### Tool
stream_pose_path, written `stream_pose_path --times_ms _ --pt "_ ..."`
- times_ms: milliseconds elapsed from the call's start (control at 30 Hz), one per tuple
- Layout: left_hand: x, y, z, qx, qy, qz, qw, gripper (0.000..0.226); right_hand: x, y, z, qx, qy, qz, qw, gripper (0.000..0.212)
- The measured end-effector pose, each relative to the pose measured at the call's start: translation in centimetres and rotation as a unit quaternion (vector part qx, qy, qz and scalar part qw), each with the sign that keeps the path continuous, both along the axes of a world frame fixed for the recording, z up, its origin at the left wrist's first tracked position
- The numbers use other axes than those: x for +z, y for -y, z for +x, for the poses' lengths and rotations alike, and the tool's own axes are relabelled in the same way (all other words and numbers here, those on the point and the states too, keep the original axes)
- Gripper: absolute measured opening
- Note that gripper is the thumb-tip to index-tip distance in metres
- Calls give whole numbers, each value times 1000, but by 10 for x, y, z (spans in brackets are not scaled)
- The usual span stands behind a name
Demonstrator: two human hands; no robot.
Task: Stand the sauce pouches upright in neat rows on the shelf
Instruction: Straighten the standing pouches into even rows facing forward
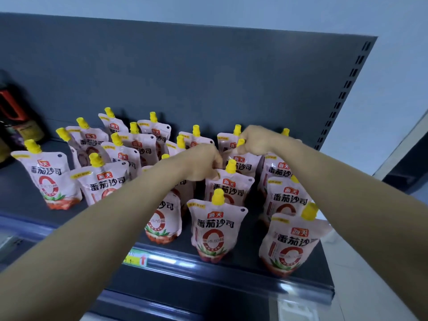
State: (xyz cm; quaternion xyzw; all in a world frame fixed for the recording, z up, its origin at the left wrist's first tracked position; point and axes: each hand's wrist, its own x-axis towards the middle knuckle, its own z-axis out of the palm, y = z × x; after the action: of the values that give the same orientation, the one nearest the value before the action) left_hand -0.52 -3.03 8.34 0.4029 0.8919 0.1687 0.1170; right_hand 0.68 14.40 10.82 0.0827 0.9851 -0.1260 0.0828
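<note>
Left fingers (214,163): curled, pinching the top left edge of a sauce pouch (229,188), beside its yellow cap (231,166). Right fingers (243,148): curled round the cap of the next pouch (244,162), directly behind. The left hand (203,162) and right hand (254,140) sit close together but apart, both behind and right of the price label (135,257).

The two held pouches are second and third in a row. Its front pouch (217,228) stands upright just right of the label, near the front rail (208,272).

Open room: a bare strip of shelf (249,251) runs back along that row's far side from the label. A wider bare area lies left of the label.

The corner pouch (294,244), farthest right of the label, stands at the shelf's front edge and right end. Pouches behind and left of the label stand staggered, some leaning, all capped. Dark bottles (14,121) stand far left of the label, by the back panel (185,77).
</note>
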Motion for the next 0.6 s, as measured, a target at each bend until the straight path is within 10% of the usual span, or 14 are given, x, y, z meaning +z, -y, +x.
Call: stream_pose_path --times_ms 600 --pt "-4 6 -21 -57 16 -15 998 22 4 12 -16 7 34 -27 999 43"
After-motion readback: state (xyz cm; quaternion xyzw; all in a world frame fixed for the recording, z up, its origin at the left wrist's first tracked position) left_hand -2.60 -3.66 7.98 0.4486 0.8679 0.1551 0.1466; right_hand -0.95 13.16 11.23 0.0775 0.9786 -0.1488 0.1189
